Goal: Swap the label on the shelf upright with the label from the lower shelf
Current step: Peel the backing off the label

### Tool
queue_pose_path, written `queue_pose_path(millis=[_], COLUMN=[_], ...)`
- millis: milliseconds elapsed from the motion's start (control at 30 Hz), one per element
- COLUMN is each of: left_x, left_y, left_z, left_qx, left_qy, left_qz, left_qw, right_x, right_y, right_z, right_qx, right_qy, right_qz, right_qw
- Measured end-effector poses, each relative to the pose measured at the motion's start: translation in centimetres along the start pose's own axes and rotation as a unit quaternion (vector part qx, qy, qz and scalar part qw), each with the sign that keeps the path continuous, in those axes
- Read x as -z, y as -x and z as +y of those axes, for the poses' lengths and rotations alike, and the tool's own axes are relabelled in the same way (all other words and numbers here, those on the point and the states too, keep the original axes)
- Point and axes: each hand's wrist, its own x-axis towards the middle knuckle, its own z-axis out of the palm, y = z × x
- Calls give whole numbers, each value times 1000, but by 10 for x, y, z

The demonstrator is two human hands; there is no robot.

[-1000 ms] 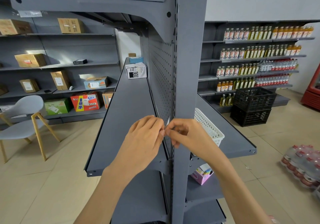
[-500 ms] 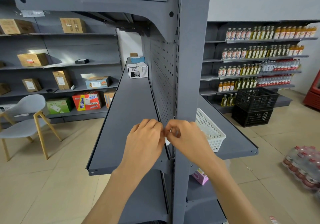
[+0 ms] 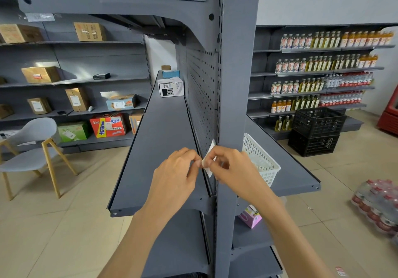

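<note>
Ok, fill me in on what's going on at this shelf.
A person stands at the end of a grey shelving unit, working with both bare hands on a small white label beside the shelf upright. The left hand pinches its left edge, and the right hand has a grip on it from the other side. The label's top corner sticks up free by the upright's edge. Whether any part is stuck to the metal cannot be told. A white basket sits on the shelf just right of the upright.

Both hands, left (image 3: 175, 176) and right (image 3: 231, 168), meet at the label (image 3: 210, 148) beside the shelf upright (image 3: 237, 84). A basket (image 3: 261, 159) sits on the shelf right of it; a chair (image 3: 28, 146) stands far left.
</note>
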Motion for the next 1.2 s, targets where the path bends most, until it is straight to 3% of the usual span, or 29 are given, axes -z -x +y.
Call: queue_pose_path(millis=[233, 500, 833, 1000, 1200], left_x=[2, 4, 3, 4, 9], left_y=[7, 7, 7, 8, 4], left_z=[7, 10, 11, 10, 10], left_qx=[-34, -77, -79, -42, -8], left_qy=[19, -35, -49, 1, 58], left_qz=[-9, 10, 10, -17, 7], left_qw=[999, 996, 996, 999, 998], right_x=[-1, 0, 2, 6, 12], right_y=[5, 8, 5, 5, 7], right_z=[-2, -5, -1, 8, 28], right_qx=[44, 72, 66, 49, 17], right_qy=[38, 91, 22, -76, -101], right_qz=[-9, 9, -17, -27, -7], right_qw=[998, 993, 997, 996, 995])
